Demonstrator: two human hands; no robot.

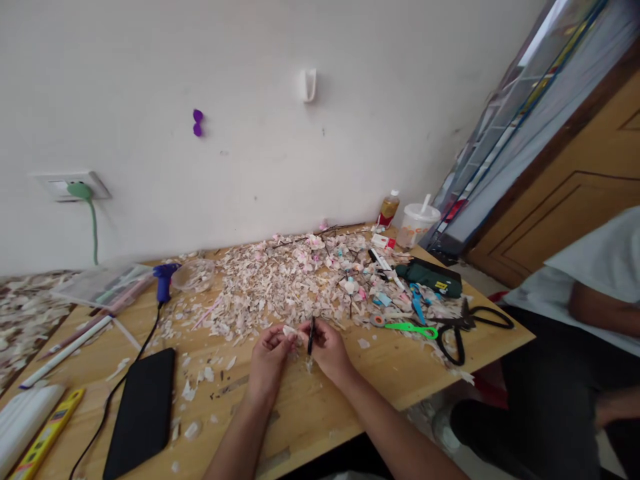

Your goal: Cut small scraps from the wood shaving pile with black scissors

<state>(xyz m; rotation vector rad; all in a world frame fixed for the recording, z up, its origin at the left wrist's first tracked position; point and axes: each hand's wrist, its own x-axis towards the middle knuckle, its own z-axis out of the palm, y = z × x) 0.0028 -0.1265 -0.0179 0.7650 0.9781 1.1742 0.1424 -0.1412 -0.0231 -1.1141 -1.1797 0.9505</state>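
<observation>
Both my hands meet over the near middle of a wooden table [320, 407]. My left hand [267, 357] pinches a small pale scrap [290, 331] between its fingertips. My right hand [327, 348] is closed on a thin black stick-like tool [311, 335], held upright beside the scrap. Just beyond the hands lies a wide heap of pink and white scraps [280, 287].
A black phone [143, 410] lies at the left with a cable. A blue glue gun [163, 279], a clear bowl [193, 275], green scissors [413, 329], black scissors [463, 330], a dark pouch [430, 277] and a cup [417, 225] stand around. Another person sits at right [575, 333].
</observation>
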